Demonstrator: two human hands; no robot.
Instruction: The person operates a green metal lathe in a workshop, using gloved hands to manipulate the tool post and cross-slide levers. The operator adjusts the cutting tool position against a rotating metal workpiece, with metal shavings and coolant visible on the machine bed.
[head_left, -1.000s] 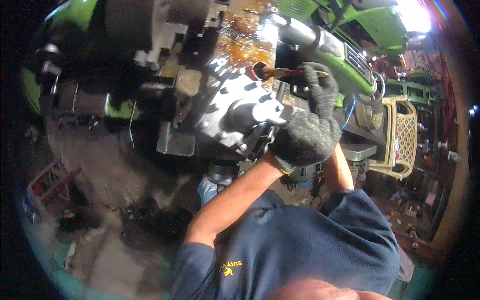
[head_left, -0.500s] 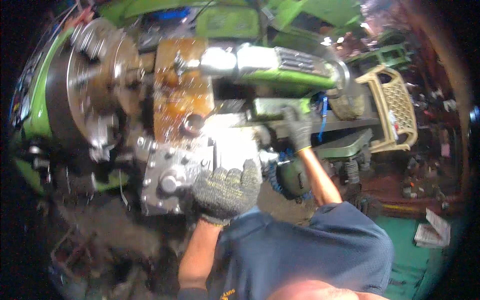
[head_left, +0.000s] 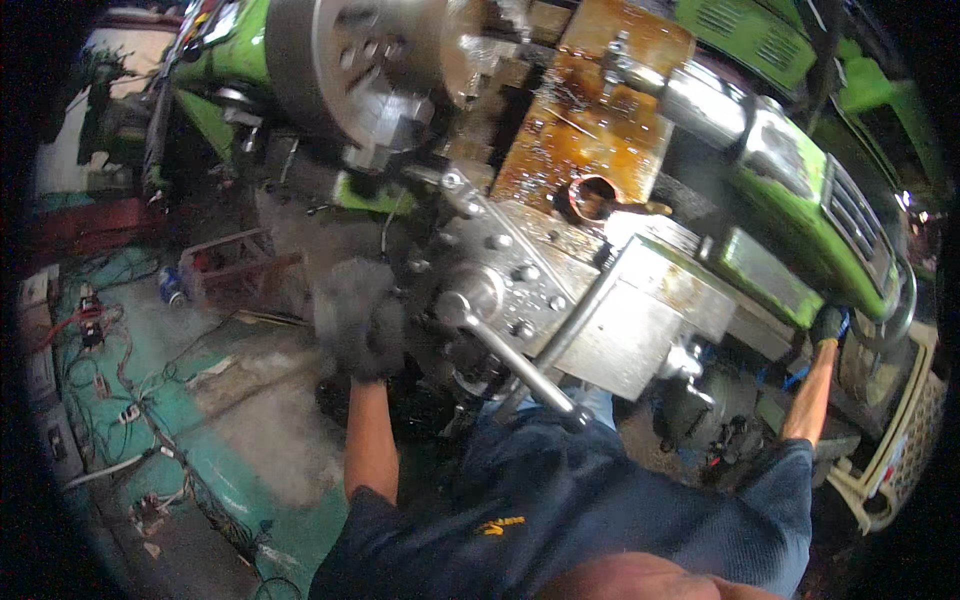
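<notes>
My left hand, in a grey work glove, is beside the round-hubbed block of the lathe carriage. Motion smears its fingers, so their grip does not show. A metal lever slants from the block's hub toward my body. My right hand, gloved too, reaches far right to the end of the green tailstock. Its fingers are mostly hidden there. The large lathe chuck is at the upper left. A ring-shaped metal part lies on the oily brown plate.
A bare metal plate covers the carriage between my arms. A beige plastic chair stands at the right. Cables run over the green floor at the left, near a rusty metal frame and a blue can.
The view has turned and shifted left. My left hand has moved from the carriage's near side to its left. My right hand has gone farther right along the tailstock.
</notes>
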